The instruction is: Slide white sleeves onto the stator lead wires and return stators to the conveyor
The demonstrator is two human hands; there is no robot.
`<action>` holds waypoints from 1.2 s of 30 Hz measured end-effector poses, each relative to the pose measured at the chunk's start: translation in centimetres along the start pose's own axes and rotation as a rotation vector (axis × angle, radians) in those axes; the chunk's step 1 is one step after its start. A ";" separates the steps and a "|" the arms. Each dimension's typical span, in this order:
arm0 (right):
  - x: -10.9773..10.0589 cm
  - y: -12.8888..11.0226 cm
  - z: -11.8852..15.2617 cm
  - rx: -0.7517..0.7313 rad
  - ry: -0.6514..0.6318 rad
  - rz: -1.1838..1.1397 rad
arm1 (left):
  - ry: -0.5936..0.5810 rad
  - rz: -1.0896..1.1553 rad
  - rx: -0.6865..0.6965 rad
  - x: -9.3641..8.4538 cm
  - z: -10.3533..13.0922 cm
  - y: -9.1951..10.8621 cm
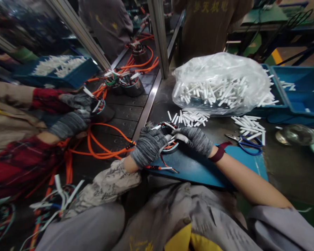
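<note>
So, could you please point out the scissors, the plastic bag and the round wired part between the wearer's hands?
Scissors [240, 139]: head view, where blades meet handles.
Plastic bag [216, 66]: head view, upper clear film.
Round wired part [170, 150]: head view, near rim.

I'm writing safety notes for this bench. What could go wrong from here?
Orange cables beside the left hand might snag its sleeve. Loose white tubes near the right hand could get scattered by a bump. The blue-handled scissors lie right of that hand and might nick it.
</note>
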State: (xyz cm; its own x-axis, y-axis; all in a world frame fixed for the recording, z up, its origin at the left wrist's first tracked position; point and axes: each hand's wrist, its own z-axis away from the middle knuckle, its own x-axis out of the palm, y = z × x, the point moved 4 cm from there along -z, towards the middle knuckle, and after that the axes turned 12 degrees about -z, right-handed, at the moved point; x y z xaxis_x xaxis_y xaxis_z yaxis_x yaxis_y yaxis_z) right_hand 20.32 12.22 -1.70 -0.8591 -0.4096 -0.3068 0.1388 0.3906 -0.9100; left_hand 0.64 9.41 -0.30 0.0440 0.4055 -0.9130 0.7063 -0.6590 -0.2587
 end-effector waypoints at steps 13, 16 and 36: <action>-6.2 4.9 -0.8 0.284 0.194 0.767 | 0.100 0.208 -0.048 -5.1 6.9 2.9; -5.0 5.5 -2.4 0.245 0.120 0.876 | 0.040 0.259 -0.179 -3.1 7.6 2.6; -3.8 0.6 5.5 0.115 0.663 -0.154 | 0.038 0.496 -0.553 -1.5 3.2 3.4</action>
State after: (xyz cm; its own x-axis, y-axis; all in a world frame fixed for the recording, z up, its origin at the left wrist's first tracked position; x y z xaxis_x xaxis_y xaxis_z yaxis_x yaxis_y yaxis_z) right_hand 26.34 9.46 -2.60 -0.9881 0.1511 0.0300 0.0110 0.2635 -0.9646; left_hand 0.74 4.57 -0.85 0.4677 0.1712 -0.8672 0.8491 -0.3595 0.3870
